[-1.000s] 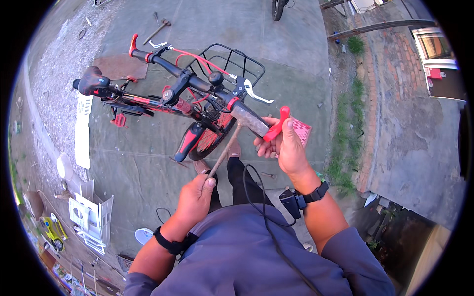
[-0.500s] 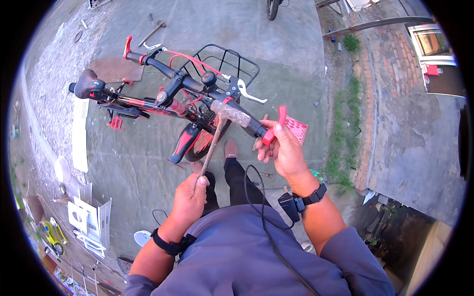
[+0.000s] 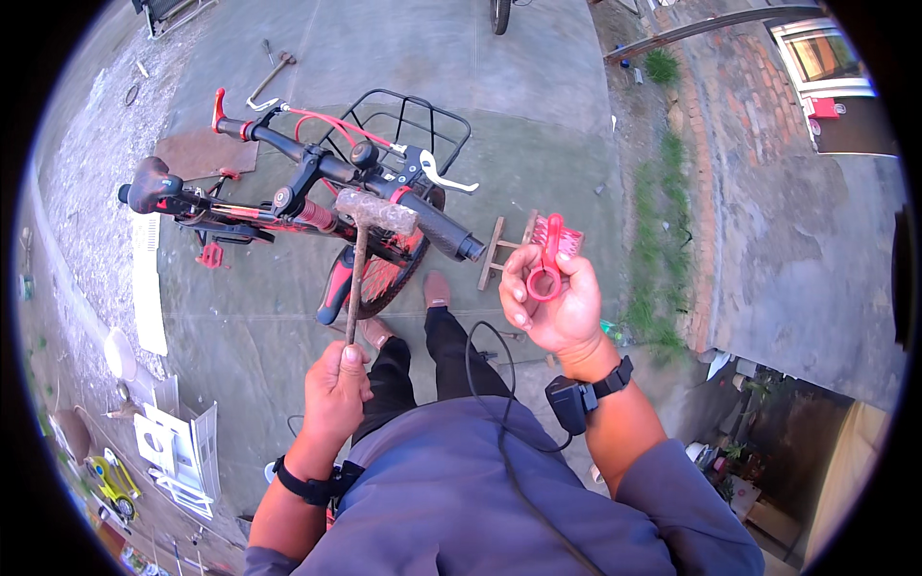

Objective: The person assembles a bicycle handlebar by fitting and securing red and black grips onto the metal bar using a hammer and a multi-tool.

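Note:
My left hand [image 3: 334, 394] is closed round the handle of a hammer [image 3: 358, 278], whose worn, heavy head is raised in front of the bicycle's handlebar. Between the thumb and fingers of my right hand [image 3: 567, 312] is a red handlebar bar end [image 3: 552, 240], a short curved horn with a clamp ring at its lower end. The bar end is apart from the handlebar. The bicycle [image 3: 307, 216], black and red, stands before me with its saddle to the left. Its near black handlebar grip [image 3: 440, 227] points toward my right hand; another red bar end [image 3: 219, 108] sits on the far end.
A black wire basket [image 3: 465, 144] is on the bicycle's front. Beyond my right hand is a low wooden stool [image 3: 494, 252] with a pink woven top. Another hammer [image 3: 274, 75] lies on the ground farther off. White chair-like frames [image 3: 178, 446] stand at lower left; a grass strip [image 3: 658, 230] runs along the right.
The red bar end has come off the near end of the handlebar and moved right in my right hand. The hammer has shifted left in view, along with the bicycle.

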`<state>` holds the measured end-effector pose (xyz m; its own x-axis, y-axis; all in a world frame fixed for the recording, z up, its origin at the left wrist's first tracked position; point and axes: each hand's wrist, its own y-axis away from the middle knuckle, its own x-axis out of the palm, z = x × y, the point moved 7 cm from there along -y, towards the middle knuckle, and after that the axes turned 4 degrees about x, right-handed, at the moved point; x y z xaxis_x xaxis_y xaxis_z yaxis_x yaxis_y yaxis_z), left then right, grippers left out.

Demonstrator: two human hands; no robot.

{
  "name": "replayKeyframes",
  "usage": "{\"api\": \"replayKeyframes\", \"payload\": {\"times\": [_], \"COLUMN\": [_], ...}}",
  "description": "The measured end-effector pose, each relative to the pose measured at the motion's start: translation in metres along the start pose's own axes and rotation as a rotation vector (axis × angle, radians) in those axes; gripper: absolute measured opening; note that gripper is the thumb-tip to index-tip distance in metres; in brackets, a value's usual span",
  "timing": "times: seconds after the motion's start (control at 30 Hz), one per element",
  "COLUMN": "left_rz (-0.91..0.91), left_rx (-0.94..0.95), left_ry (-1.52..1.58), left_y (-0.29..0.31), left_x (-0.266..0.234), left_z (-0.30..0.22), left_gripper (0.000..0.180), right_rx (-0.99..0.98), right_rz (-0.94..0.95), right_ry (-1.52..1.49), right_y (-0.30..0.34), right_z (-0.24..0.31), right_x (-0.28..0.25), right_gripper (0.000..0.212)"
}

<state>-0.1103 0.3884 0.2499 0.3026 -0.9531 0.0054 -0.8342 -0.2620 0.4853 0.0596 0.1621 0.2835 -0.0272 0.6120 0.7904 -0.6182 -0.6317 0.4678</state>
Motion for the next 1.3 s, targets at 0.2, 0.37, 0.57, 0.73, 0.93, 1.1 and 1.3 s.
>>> {"api": "replayKeyframes", "payload": {"times": [0.2,0.37,0.57,0.73,0.93,1.1,1.3], "left_rz": [0.012,0.035,0.03,0.028,0.015,0.01,0.007], "left_rx": [-0.004,0.012,0.005,0.004,0.009,0.011,0.023], "left_ry": [0.01,0.003,0.009,0.006,0.004,0.001,0.003], "left_y": [0.003,0.005,0.006,0.006,0.007,0.007,0.007], "left_x": [0.003,0.006,0.007,0.007,0.005,0.005,0.005], "left_z": [-0.001,-0.002,-0.002,-0.003,-0.001,-0.003,-0.002], "left_gripper": [0.038,0.039,0.039,0.039,0.039,0.038,0.038], "right_rx": [-0.014,-0.026,-0.037,-0.062,-0.089,-0.144,-0.171], "right_rz": [0.062,0.047,0.056,0.061,0.001,-0.072,-0.197], "right_ry": [-0.007,-0.012,0.022,0.061,0.164,0.24,0.318], "right_y": [0.006,0.011,0.012,0.012,0.012,0.013,0.01], "right_z": [0.005,0.007,0.008,0.01,0.012,0.014,0.015], "right_x": [0.011,0.011,0.01,0.009,0.005,0.004,-0.003], "right_gripper": [0.051,0.051,0.05,0.049,0.043,0.04,0.04]}}
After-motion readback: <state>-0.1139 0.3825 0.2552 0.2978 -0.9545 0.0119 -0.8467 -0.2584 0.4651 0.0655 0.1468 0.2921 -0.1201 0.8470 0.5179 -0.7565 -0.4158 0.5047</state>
